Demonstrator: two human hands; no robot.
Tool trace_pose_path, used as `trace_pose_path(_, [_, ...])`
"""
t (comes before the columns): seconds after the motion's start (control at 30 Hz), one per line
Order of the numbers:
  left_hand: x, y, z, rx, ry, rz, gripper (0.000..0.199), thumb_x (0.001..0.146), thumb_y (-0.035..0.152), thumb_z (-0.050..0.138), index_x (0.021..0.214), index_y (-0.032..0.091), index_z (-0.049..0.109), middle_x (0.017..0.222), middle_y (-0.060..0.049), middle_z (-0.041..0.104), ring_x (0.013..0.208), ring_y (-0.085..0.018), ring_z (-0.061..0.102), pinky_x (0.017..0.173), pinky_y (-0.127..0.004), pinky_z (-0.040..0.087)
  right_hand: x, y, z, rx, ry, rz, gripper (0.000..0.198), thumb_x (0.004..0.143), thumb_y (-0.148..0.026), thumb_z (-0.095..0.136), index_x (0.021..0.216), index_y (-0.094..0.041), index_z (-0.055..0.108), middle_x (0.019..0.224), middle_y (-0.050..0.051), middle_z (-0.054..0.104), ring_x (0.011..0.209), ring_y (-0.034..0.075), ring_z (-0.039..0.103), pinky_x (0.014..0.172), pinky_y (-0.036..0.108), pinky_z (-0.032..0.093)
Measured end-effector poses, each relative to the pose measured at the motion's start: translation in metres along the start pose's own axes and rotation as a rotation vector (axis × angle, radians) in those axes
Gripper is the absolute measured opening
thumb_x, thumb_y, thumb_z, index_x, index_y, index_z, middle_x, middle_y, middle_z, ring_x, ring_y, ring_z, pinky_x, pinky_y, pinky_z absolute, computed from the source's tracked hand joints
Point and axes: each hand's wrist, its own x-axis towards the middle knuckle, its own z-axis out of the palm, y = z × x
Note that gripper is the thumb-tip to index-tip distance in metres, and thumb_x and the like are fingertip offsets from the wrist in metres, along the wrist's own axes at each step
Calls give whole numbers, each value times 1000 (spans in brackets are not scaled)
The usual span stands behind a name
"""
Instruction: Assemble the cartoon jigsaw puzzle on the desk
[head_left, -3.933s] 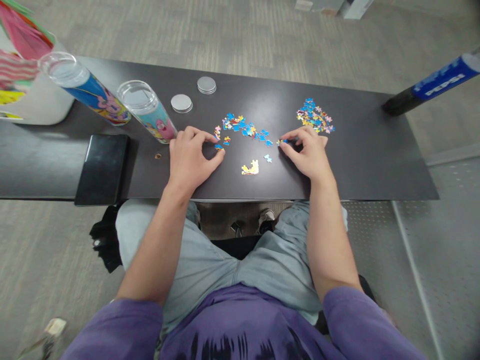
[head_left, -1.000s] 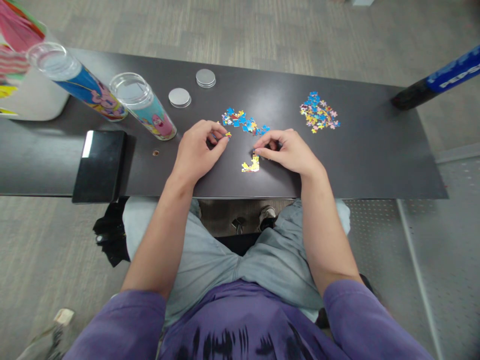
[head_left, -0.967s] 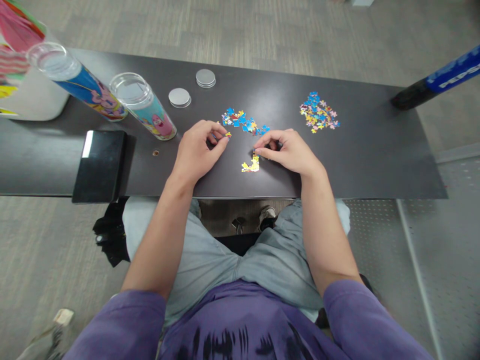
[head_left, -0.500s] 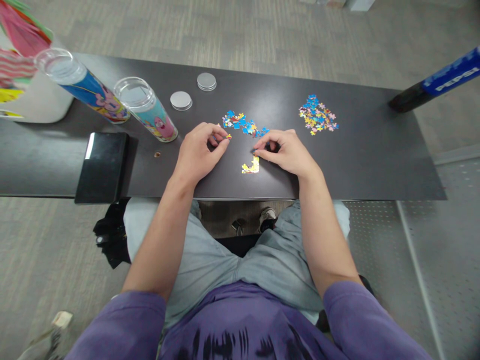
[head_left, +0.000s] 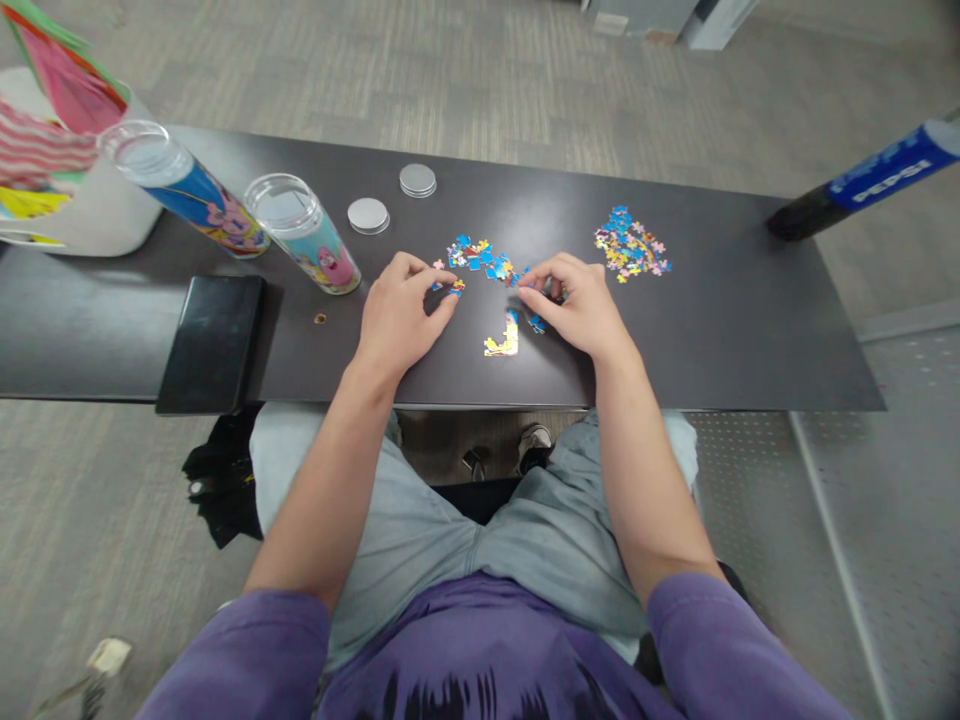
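Low over the black table, my left hand [head_left: 405, 312] pinches a small yellow, red and blue puzzle piece [head_left: 457, 287] between thumb and index finger. My right hand [head_left: 574, 302] hovers just beyond an L-shaped joined section [head_left: 504, 342], mostly yellow with a blue upper end. Its thumb and index tips are slightly apart, and I see nothing between them. Loose puzzle pieces [head_left: 491, 265] lie in a band between and beyond both hands. A blue piece [head_left: 536, 324] rests beside the right thumb, and further pieces are partly hidden under that hand.
A larger pile of puzzle pieces [head_left: 630, 245] lies at the right. Two clear printed tubes [head_left: 330, 265] and two silver lids [head_left: 368, 215] stand to the left, near a black flat device [head_left: 210, 345] and a white bin [head_left: 120, 215]. A Pepsi-labelled cylinder [head_left: 862, 185] stands far right.
My right hand has drawn back from the joined section, where a blue part now shows at the upper end. The left hand stays almost still with its piece. The view has shifted slightly.
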Motion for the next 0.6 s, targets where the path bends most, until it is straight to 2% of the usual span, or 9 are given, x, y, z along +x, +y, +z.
trace_pose_path(0.17, [0, 4, -1, 12, -24, 5, 22, 111, 25, 89, 127, 34, 101, 131, -10, 80, 119, -32, 79, 113, -50, 68, 4, 0, 7, -46, 48, 10, 22, 114, -47, 82, 129, -33, 90, 124, 9, 86, 95, 31, 69, 120, 62, 46])
trace_pose_path(0.33, [1, 7, 0, -7, -25, -13, 21, 110, 24, 87, 121, 36, 101, 130, -9, 81, 120, -33, 78, 111, -51, 68, 15, 0, 8, -60, 30, -16, 20, 113, -45, 85, 131, -36, 90, 128, 10, 87, 102, 34, 73, 121, 64, 47])
trace_pose_path(0.47, [1, 7, 2, 1, -24, -11, 26, 111, 21, 83, 120, 36, 101, 133, -10, 81, 126, -34, 79, 115, -54, 67, 45, 1, 10, -97, -4, -40, 18, 113, -39, 87, 129, -34, 90, 129, 11, 86, 108, 36, 76, 122, 65, 47])
trace_pose_path(0.6, [0, 5, 4, -12, 4, -25, 29, 110, 17, 77, 118, 35, 100, 133, -10, 81, 119, -32, 80, 111, -51, 69, 81, -9, 23, -143, -53, -63, 16, 113, -38, 89, 127, -30, 90, 130, 12, 85, 119, 39, 77, 123, 63, 45])
